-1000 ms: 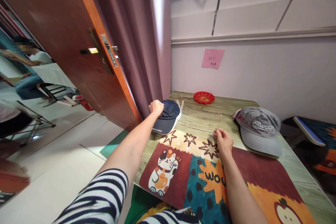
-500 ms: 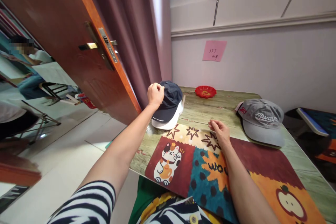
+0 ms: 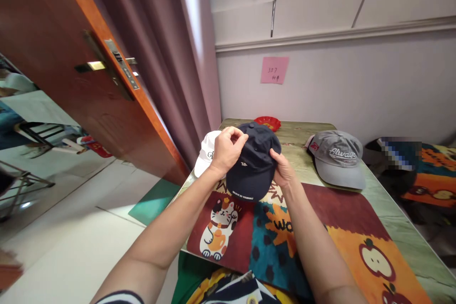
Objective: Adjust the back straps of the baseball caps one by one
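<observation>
A navy cap (image 3: 257, 166) is held up over the back edge of the patterned mat (image 3: 242, 232), its brim pointing down toward me. My left hand (image 3: 230, 148) pinches the cap's crown on the left side, thumb and forefinger together. On the other side, my right hand (image 3: 283, 168) grips the cap's edge, its fingers partly hidden behind it. A white cap (image 3: 204, 156) with dark lettering lies to the left, partly behind my left hand. The grey cap (image 3: 338, 159) rests on the table at the right, brim facing me.
Behind the navy cap is a red scalloped dish (image 3: 269, 122) on the wooden table (image 3: 306, 128). An open door (image 3: 107, 80) and a curtain (image 3: 171, 47) stand at the left. A pink note (image 3: 274, 70) hangs on the wall. A person sits at the far left edge.
The navy cap has come off the white cap and moved right, over the mat. My right hand has risen to take hold of it. The view has shifted slightly.
</observation>
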